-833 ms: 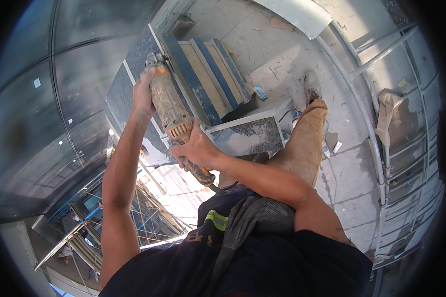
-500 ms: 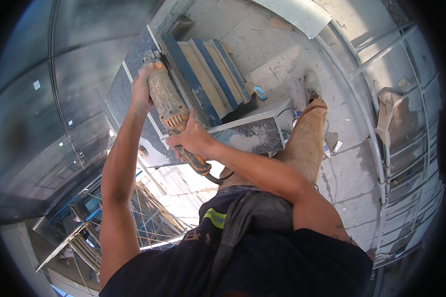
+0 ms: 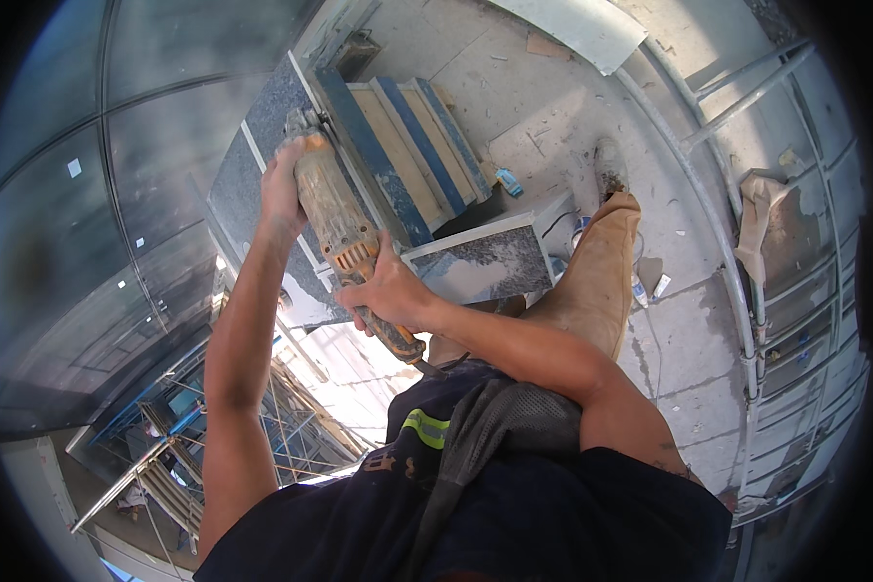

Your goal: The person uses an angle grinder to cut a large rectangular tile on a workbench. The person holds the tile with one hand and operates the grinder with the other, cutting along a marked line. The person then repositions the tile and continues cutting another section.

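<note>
Both my hands are closed on a dusty, orange-trimmed angle grinder. My left hand wraps its front part just behind the head. Further back, my right hand grips the rear handle, where a dark cord trails toward my waist. The grinder's head lies over the edge of a speckled dark stone slab with pale edges; its disc cannot be made out. A second slab piece, partly coated in white dust, stands just right of my right hand.
Blue-and-tan boards lie beyond the grinder. Dark glass panels rise on the left. Metal scaffold railing curves along the right, with a cloth hung on it. A blue packet lies on the dusty floor. Scaffold poles show below at left.
The grinder and both hands have shifted slightly toward me and to the right along the slab. My grip stays the same.
</note>
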Demonstrator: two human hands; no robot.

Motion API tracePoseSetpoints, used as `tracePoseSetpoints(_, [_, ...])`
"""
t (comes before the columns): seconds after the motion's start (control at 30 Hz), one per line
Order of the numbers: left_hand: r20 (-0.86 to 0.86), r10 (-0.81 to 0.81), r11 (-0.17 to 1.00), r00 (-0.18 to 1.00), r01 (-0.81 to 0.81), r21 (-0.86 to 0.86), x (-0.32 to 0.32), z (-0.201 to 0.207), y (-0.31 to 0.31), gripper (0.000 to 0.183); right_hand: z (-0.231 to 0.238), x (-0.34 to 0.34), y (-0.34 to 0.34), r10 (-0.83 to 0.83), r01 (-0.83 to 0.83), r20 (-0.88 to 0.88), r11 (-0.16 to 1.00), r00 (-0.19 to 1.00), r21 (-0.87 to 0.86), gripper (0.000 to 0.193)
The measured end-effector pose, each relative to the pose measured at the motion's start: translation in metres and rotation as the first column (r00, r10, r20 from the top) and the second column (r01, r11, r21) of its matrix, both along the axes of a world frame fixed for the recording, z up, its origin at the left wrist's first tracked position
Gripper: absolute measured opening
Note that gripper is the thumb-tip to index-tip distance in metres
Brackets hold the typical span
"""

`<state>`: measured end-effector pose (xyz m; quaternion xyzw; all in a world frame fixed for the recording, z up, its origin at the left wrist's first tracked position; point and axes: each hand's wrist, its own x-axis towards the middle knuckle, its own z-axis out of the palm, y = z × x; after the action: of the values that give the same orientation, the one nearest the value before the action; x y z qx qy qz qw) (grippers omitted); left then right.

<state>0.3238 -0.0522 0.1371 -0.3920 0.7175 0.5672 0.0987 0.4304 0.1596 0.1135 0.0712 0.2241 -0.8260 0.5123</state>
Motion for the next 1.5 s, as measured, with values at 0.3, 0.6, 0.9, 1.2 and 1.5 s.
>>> tracePoseSetpoints(0.3, [0.000, 0.017, 0.997, 1.000, -0.017, -0.072, 0.009, 0.006, 0.014, 0.058, 0.002, 0.010, 0.007, -0.019, 0.019, 0.011, 1.000, 1.000, -0.005, 0.075])
tracePoseSetpoints(0.6, [-0.006, 0.003, 1.000, 1.000, -0.003, -0.025, -0.007, -0.006, -0.007, 0.058, -0.011, -0.005, -0.012, -0.030, 0.031, 0.029, 0.999, 0.999, -0.044, 0.078])
tracePoseSetpoints(0.9, [-0.017, 0.003, 0.999, 1.000, -0.004, -0.040, -0.003, -0.011, -0.010, 0.066, -0.014, 0.001, -0.008, -0.026, 0.026, 0.007, 0.999, 1.000, -0.024, 0.079])
tracePoseSetpoints(1.2, [-0.034, 0.048, 0.997, 0.998, -0.050, -0.063, 0.016, -0.007, 0.012, 0.063, -0.012, 0.007, 0.013, 0.050, -0.050, -0.043, 0.999, 0.998, 0.015, 0.085])
tracePoseSetpoints(1.5, [-0.046, 0.029, 0.998, 0.999, -0.031, -0.053, 0.006, -0.006, 0.008, 0.062, -0.015, 0.004, 0.000, -0.018, 0.018, -0.038, 1.000, 0.999, -0.012, 0.084])
